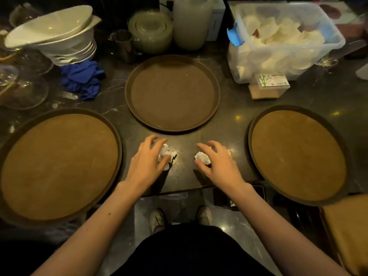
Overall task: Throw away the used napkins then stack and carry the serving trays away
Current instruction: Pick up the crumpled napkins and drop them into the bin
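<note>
Three round brown serving trays lie on the dark counter: a left tray (pixel 59 166), a middle tray (pixel 172 94) further back, and a right tray (pixel 297 154) hanging slightly over the front edge. Between them, near the counter's front edge, lie two crumpled white napkins. My left hand (pixel 148 162) curls over the left napkin (pixel 166 153) with fingers around it. My right hand (pixel 217 161) arches over the right napkin (pixel 202 157), fingertips touching it. Both napkins rest on the counter, partly hidden by my fingers.
Stacked white bowls (pixel 59 36) and a blue cloth (pixel 83 80) sit back left, glassware (pixel 22 90) far left. A clear bin (pixel 282 40) of plastic cups stands back right, with a small toothpick box (pixel 268 86) before it. Metal cup (pixel 124 45), plastic lids and a jug at the back.
</note>
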